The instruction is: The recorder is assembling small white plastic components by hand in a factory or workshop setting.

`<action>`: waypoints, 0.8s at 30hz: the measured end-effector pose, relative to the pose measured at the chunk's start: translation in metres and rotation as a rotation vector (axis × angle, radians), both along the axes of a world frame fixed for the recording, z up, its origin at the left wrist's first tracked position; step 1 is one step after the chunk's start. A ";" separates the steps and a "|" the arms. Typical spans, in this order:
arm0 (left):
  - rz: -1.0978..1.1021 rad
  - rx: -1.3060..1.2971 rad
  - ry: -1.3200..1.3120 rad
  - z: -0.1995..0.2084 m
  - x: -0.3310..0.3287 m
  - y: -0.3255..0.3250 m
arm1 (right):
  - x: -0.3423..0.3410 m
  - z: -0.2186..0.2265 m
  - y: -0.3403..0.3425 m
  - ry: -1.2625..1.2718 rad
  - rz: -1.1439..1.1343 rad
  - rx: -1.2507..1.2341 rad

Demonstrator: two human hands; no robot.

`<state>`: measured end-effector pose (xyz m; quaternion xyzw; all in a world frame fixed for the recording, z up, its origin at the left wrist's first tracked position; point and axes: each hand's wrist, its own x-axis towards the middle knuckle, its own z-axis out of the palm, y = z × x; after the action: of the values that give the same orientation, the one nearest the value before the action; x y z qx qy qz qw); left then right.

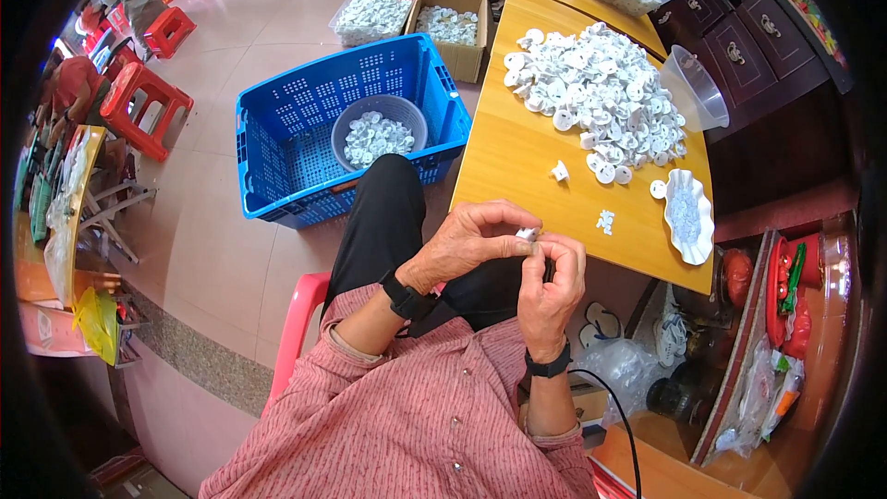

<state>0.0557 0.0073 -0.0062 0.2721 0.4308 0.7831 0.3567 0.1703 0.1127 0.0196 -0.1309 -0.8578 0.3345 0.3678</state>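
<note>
L hand (467, 242) pinches wht pc (528, 234) nr tbl edge (639, 261).

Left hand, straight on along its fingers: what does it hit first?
Probably the right hand, just past the small white piece that the left hand pinches; depth is hard to judge.

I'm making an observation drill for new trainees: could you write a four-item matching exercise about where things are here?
1. Small white piece
2. Grey basin
3. Pile of white parts
4. Scalloped white dish

A. Heaped in a mound on the yellow table
B. Near the table's right edge, holding small pale bits
C. Where the left hand and right hand meet
D. Inside the blue crate

Pairs: 1-C, 2-D, 3-A, 4-B
</note>
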 end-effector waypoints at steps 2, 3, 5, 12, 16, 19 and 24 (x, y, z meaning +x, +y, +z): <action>0.000 0.002 0.003 -0.001 0.000 0.000 | 0.000 0.002 0.000 -0.002 0.010 -0.002; -0.001 0.004 0.007 -0.001 0.000 0.000 | 0.001 0.002 -0.001 -0.004 0.018 -0.003; -0.004 0.003 0.010 -0.001 0.000 0.001 | 0.001 0.001 -0.001 -0.002 0.015 0.001; -0.032 -0.040 0.006 -0.001 -0.001 0.000 | 0.001 0.001 0.000 -0.025 -0.009 0.031; -0.034 -0.025 -0.009 -0.001 -0.001 0.000 | 0.001 -0.001 -0.001 -0.012 -0.033 0.060; -0.047 -0.035 -0.012 0.000 -0.001 -0.001 | 0.002 -0.002 0.000 -0.022 0.001 0.035; -0.091 0.010 -0.080 0.002 -0.001 -0.002 | 0.002 0.001 -0.001 0.001 -0.012 -0.028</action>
<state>0.0551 0.0053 -0.0041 0.2616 0.3995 0.7783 0.4077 0.1722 0.1119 0.0205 -0.1412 -0.8519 0.3444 0.3684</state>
